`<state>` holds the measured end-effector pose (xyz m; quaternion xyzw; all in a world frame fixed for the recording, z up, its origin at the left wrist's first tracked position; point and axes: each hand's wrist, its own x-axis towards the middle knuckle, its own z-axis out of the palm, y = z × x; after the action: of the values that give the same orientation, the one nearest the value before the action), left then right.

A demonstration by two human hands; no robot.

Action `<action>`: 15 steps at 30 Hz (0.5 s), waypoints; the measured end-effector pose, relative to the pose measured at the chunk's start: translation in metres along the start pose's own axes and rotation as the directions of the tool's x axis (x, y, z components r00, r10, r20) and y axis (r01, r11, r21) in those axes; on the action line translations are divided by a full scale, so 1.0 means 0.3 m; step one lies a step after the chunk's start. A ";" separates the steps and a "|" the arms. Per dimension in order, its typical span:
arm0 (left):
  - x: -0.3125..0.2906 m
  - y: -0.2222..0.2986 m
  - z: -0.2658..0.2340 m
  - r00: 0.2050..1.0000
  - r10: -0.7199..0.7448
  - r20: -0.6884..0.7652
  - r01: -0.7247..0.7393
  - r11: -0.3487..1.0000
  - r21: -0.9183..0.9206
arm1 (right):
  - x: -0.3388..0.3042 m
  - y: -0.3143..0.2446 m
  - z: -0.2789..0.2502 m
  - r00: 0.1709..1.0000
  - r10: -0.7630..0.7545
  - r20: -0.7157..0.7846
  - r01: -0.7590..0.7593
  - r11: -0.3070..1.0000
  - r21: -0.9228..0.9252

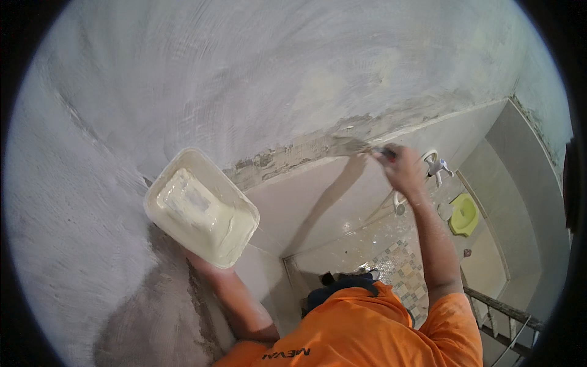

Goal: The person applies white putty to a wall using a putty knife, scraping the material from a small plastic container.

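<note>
My left hand (211, 268) supports a white plastic tub (251, 214) from below; the tub hides most of its fingers. Cream-coloured, wet, paste-like stuff (189, 205) coats the tilted tub's floor and sides. In my right hand (403, 168) is a tool with a dark, partly red handle (385, 153). Its flat, fanned head (350, 144) is smeared by motion, so brush or scraper cannot be told. That head is at a rough, bare grey strip (293, 153) of wall, just above the tiles' top edge. Whitish, streaky coating covers the wall (263, 67) above.
Pale wall tiles (306, 189) run below the strip. Right of my right hand are a white tap (437, 166) and a yellow-green basin (465, 215). Mosaic floor (397, 266) shows far below. A ladder-like frame (501, 312) stands at lower right.
</note>
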<state>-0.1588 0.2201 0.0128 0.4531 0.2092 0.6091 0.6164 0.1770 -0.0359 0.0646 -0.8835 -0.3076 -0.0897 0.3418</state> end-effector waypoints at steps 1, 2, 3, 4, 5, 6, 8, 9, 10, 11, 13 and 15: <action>-0.003 -0.002 0.003 1.000 -0.026 -0.009 0.025 0.998 -0.053 | 0.003 0.042 -0.034 0.999 0.018 -0.051 -0.021 0.999 -0.044; -0.004 -0.005 0.012 0.999 -0.043 0.021 0.046 0.984 -0.169 | 0.000 0.082 -0.055 0.997 0.045 -0.062 -0.050 0.996 -0.075; -0.005 -0.014 0.027 0.997 -0.053 0.055 0.067 0.955 -0.289 | -0.005 0.125 -0.079 0.994 0.071 -0.081 -0.079 0.991 -0.108; 0.000 -0.026 0.020 0.996 0.004 0.086 0.012 0.983 -0.186 | -0.010 0.150 -0.096 0.991 0.089 -0.102 -0.103 0.985 -0.138; 0.009 -0.043 0.000 0.991 0.056 0.121 -0.046 0.996 -0.081 | -0.018 0.173 -0.102 0.984 0.073 -0.162 -0.095 0.987 -0.130; 0.012 -0.048 0.020 0.991 0.001 0.136 0.013 0.995 -0.102 | -0.037 0.205 -0.113 0.971 0.064 -0.231 -0.096 0.987 -0.130; 0.011 -0.010 0.078 0.970 -0.195 0.147 0.227 0.942 -0.247 | -0.075 0.230 -0.120 0.952 0.068 -0.299 -0.122 0.979 -0.165; 0.003 0.019 0.111 0.928 -0.330 0.172 0.371 0.851 -0.371 | -0.099 0.226 -0.127 0.947 0.085 -0.309 -0.153 0.967 -0.204; -0.001 0.028 0.128 0.925 -0.334 0.183 0.381 0.832 -0.403 | -0.122 0.203 -0.129 0.940 0.108 -0.322 -0.190 0.953 -0.235; -0.006 0.032 0.145 0.920 -0.340 0.195 0.392 0.811 -0.434 | -0.142 0.170 -0.133 0.947 0.088 -0.310 -0.153 0.970 -0.191; 0.001 0.035 0.176 0.919 -0.315 0.235 0.390 0.809 -0.439 | -0.157 0.075 -0.132 0.974 0.034 -0.222 -0.055 0.994 -0.089; -0.013 0.020 0.175 0.924 -0.261 0.279 0.357 0.848 -0.391 | -0.163 -0.025 -0.097 0.989 -0.035 -0.141 0.038 0.999 0.015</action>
<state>-0.1203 0.1996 0.0429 0.3273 0.0704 0.4797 0.8110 0.1351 -0.0743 0.0724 -0.8661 -0.2995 -0.1554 0.3687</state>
